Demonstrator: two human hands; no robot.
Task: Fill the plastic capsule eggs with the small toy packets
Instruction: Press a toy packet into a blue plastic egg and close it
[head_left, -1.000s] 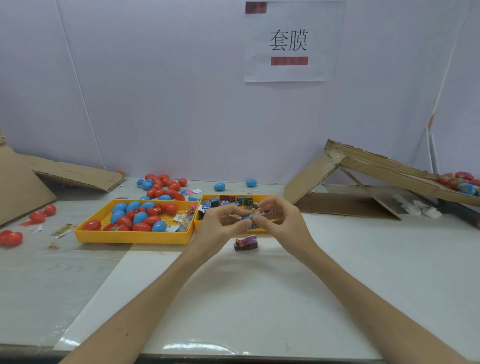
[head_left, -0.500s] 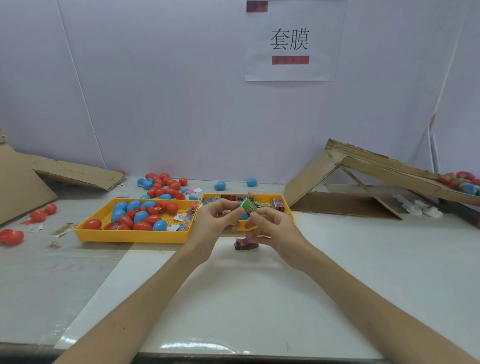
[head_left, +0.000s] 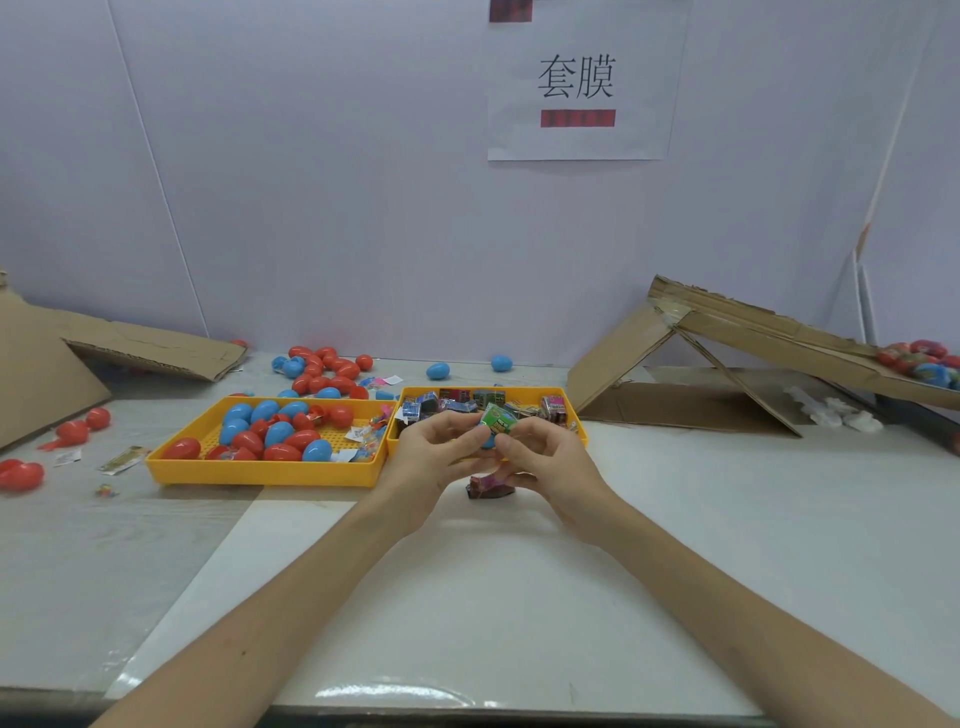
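Pinched at centre frame between curled fingers of the left hand (head_left: 431, 449) and right hand (head_left: 545, 462): a green toy packet (head_left: 497, 420), poking above a sliver of blue egg (head_left: 488, 442), apparently not yet pushed in. Just below, on the table (head_left: 519, 597), another packet (head_left: 488, 486). Further left, a yellow tray (head_left: 260, 475) of red and blue eggs, seemingly many left to fill.

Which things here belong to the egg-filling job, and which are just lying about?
Job: left hand, holding a blue egg half; right hand, pinching a green packet; egg tray; packet tray.
Lying about: cardboard ramp; flat cardboard; wall sign.
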